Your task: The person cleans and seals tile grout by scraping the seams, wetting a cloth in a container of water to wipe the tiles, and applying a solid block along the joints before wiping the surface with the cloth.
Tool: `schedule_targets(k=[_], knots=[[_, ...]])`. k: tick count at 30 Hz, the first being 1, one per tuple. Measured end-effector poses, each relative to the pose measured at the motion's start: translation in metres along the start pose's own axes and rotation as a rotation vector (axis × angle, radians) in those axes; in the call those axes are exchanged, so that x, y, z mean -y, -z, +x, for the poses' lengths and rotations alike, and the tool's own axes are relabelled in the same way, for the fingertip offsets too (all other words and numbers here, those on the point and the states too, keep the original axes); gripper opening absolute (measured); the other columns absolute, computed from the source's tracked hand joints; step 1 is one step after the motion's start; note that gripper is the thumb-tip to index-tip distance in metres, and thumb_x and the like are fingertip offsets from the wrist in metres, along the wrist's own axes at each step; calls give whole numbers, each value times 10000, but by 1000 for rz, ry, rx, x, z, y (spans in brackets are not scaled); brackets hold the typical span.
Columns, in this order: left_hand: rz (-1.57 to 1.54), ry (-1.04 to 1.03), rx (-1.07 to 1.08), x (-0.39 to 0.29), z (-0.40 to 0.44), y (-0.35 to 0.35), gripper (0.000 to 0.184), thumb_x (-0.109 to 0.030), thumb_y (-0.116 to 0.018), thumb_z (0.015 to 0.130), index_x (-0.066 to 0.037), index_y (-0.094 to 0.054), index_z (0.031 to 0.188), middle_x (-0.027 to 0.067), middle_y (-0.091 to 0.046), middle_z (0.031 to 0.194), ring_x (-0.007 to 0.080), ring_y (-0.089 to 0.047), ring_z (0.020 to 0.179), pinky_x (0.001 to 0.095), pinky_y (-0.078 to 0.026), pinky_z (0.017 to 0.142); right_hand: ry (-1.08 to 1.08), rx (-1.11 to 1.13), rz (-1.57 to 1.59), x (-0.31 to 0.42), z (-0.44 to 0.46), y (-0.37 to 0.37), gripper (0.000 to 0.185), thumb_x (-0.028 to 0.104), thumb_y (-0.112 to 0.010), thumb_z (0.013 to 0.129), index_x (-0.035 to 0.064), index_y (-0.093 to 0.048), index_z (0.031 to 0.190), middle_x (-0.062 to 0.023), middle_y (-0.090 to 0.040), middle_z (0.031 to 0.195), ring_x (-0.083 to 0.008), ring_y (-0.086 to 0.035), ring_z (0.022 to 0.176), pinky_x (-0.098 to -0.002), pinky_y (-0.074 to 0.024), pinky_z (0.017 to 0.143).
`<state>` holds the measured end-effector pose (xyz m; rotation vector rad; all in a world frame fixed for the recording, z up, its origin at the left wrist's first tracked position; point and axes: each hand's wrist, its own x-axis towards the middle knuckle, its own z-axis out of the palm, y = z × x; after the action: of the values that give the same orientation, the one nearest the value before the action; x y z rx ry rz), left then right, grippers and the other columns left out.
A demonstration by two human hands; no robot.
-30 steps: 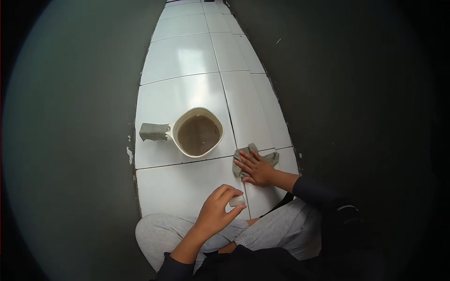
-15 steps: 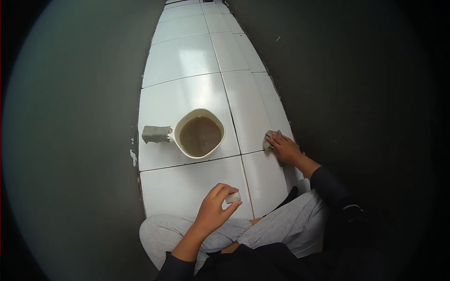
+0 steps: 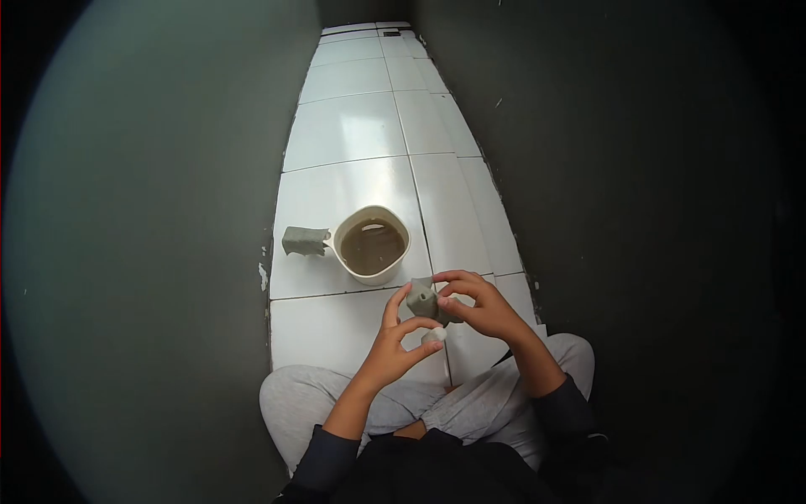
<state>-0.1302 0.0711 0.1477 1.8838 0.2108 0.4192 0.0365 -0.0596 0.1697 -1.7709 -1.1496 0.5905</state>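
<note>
My left hand (image 3: pixel 384 351) pinches a small whitish block (image 3: pixel 434 335) between thumb and fingertips, above the floor just in front of my crossed legs. In my right hand (image 3: pixel 485 309) is a crumpled grey-green cloth (image 3: pixel 422 302) with a small hole in it. Some fingers of my left hand touch the cloth's left edge. Just beyond both hands stands a white plastic dipper (image 3: pixel 406 244) with murky brown water in it. Its handle points left, and a grey-green wrap (image 3: pixel 304 241) covers the handle's end.
White floor tiles (image 3: pixel 336 130) with dark joints run away from me in a narrow strip. Dark grey walls (image 3: pixel 168 210) flank it on both sides, with chipped patches along the base. My crossed legs (image 3: pixel 302 403) in grey trousers border the near side.
My right hand has lifted the cloth from the tiles on the right and brought it left to my left hand. The left hand still holds the block. The view has tilted slightly.
</note>
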Motion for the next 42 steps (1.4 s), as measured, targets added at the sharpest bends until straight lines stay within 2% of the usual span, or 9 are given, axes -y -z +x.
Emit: schedule_targets(k=[4,7,12,19,25,27,35,38,42], knots=[[-273,226,2,6,-5,-3,283,-189,-706,841,-12,-623,1045,96,-628,986,170,-608,940,286,-486,824,121,60,-95,15,-4,-14,358,300,-658,869,102,-616,1164,-90,-540,1219,-215,-491,1151,-393,-428,945],[-488,284,-105,8,-7,-5,274,-141,-678,868,16,-591,1075,86,-627,995,139,-607,926,257,-485,807,-147,180,21,46,-16,-9,384,271,-667,863,99,-592,1199,-94,-535,1132,-203,-502,1130,-380,-479,903],[-489,271,-174,14,-8,-18,271,-90,-653,880,38,-570,1103,82,-633,1002,136,-610,927,260,-490,821,-68,57,194,26,-25,-29,423,137,-757,767,67,-605,1156,-60,-571,1029,-134,-620,830,-281,-561,736],[-754,335,-80,15,-9,-15,675,-413,-718,807,38,-500,1259,111,-576,1186,183,-579,1075,302,-482,909,-43,-41,120,17,-18,-28,328,167,-752,773,46,-633,1054,-47,-601,994,-115,-603,761,-262,-528,677],[-880,345,-105,14,-8,-20,571,-101,-716,828,36,-454,1317,112,-557,1196,180,-553,1108,293,-474,926,-24,-94,234,15,-18,-25,291,175,-737,801,60,-603,1032,-24,-593,1011,-119,-573,911,-266,-494,763],[-829,394,-122,18,-9,-19,547,23,-690,800,46,-466,1298,125,-538,1229,181,-534,1135,292,-438,970,-100,-114,492,17,-12,-15,281,131,-678,852,87,-549,1098,-37,-582,1077,-145,-549,1040,-325,-467,907],[-799,439,-113,10,13,-46,406,60,-651,806,25,-531,1192,97,-525,1163,170,-580,1021,279,-487,890,-327,-246,84,-77,19,89,372,161,-671,836,74,-597,1189,-75,-634,1012,-157,-612,892,-304,-514,760],[-605,228,-118,15,24,-65,115,49,-600,852,21,-638,958,73,-564,1117,144,-587,930,249,-491,817,-517,-235,-169,-130,17,88,347,146,-708,794,61,-609,1116,-95,-664,944,-162,-629,829,-311,-502,719],[-369,148,-104,17,22,-76,148,36,-518,895,15,-579,1028,81,-622,916,136,-614,799,236,-489,747,-499,-195,-348,-168,18,65,285,120,-740,744,29,-601,976,-118,-653,910,-229,-633,804,-345,-491,701]])
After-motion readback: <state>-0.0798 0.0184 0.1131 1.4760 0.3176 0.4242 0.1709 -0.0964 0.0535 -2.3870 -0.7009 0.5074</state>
